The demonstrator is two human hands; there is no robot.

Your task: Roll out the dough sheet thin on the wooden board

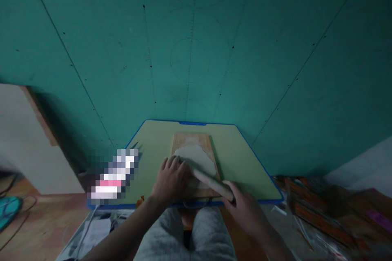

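A pale, flat, rolled-out sheet (194, 153), whether dough or clay I cannot tell, lies on a wooden board (180, 137). Slanting across its near part is a light-coloured rolling pin (211, 181). My left hand (171, 177) is curled over the pin's far left end and hides that end. Around the lower right end, past the board's edge, the fingers of my right hand (241, 202) are closed.
Under the board is a pale green tabletop (248, 163) with a blue edge. A pixelated object (112, 179) with a cable stands on its left side. Behind rises a green wall (190, 61). White panels (30, 142) lean at left; boxes and clutter (330, 216) lie right.
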